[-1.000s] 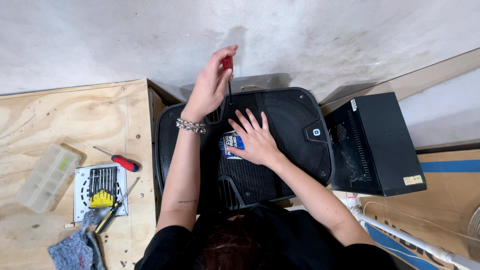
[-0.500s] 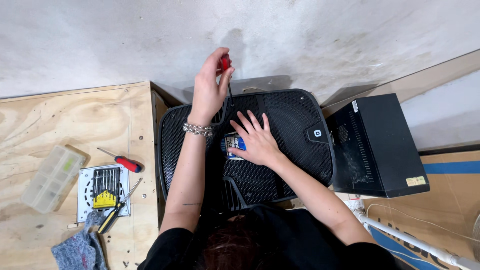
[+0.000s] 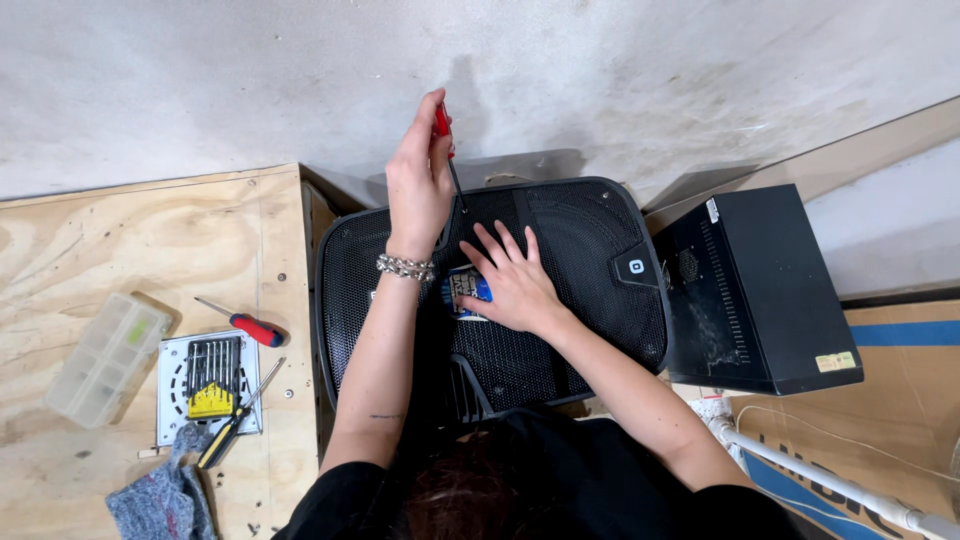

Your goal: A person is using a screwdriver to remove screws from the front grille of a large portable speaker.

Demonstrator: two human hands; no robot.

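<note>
Centrally, left hand (image 3: 418, 185) gripping a red-handled screwdriver (image 3: 447, 150), tip touching the black mesh speaker (image 3: 580, 260) at frame centre. Right hand (image 3: 512, 285) lying flat, fingers spread wide, pressing on the mesh. Lower left, another red screwdriver (image 3: 245, 324) resting on the plywood desk (image 3: 120, 240).

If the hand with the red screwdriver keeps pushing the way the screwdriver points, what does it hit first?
Probably the black mesh case. The left hand holds the red-handled screwdriver with its shaft angled down to the case's top edge, seemingly touching it already, though depth is hard to judge from above.
</note>
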